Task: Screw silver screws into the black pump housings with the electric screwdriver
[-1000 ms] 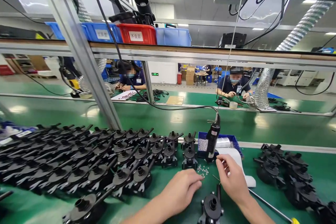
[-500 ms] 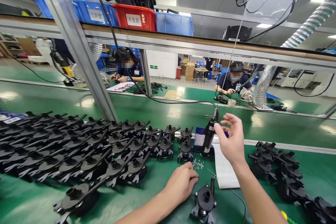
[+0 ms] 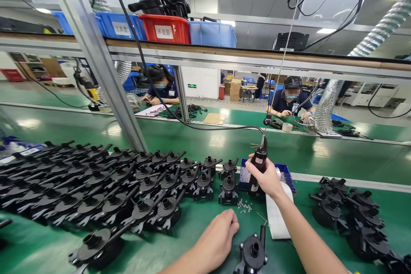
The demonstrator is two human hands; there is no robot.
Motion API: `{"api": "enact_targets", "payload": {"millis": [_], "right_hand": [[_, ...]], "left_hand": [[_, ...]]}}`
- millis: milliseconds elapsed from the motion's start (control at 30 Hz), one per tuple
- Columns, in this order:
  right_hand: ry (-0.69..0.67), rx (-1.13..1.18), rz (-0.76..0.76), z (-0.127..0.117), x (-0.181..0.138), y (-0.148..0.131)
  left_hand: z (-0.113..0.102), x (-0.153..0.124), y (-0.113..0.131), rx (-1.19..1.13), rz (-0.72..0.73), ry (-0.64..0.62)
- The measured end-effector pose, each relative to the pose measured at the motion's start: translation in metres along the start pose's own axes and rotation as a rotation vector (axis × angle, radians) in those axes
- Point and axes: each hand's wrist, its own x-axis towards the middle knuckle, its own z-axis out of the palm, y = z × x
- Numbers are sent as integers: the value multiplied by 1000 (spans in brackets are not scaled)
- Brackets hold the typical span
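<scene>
My right hand [image 3: 267,178] is wrapped round the black electric screwdriver [image 3: 257,163] that hangs on a cable over the blue screw tray [image 3: 288,177]. My left hand [image 3: 217,239] rests on the green mat with its fingers curled, just left of a black pump housing [image 3: 253,253] at the near edge; whether it holds anything I cannot make out. A small scatter of loose screws [image 3: 244,206] lies on the mat between the hands. White paper sheets [image 3: 275,218] lie under my right forearm.
Several rows of black pump housings [image 3: 105,188] cover the mat on the left, and more [image 3: 353,216] sit at the right. A slanted aluminium post [image 3: 105,77] rises on the left. Blue and red bins [image 3: 167,32] stand on the shelf. Two people work at the far bench.
My right hand rose from the screws, reached up open, then closed round the hanging screwdriver. My left hand stayed by the near pump housing.
</scene>
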Motion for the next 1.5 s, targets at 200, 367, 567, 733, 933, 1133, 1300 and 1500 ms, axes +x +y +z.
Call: {"api": "enact_targets", "payload": {"millis": [200,367,567,733,933,1133,1300,1500], "right_hand": [[-30,120,-81,7,-16,-25],[-19,345,-193,16,-52,-71],[-246,433,-49,26,-73,-79],[-172,339,-4,22,-75,-84],[-148,243,-57,30,-72,-78],[-179,101,-96,31,-71,-77],[-170,227,-128,26,-82,-84],[-209,323,-83,31,-86,-77]], "left_hand": [[-4,-7,-2,-230,-75,-128],[9,-4,-17,-333,-161,-188],[22,-2,-30,-473,-133,-267],[28,-5,-26,-624,-146,-277],[26,-5,-19,-716,-179,-309],[14,-8,-4,-839,-215,-371],[19,-4,-5,-802,-173,-358],[13,-1,-2,-812,-251,-403]]}}
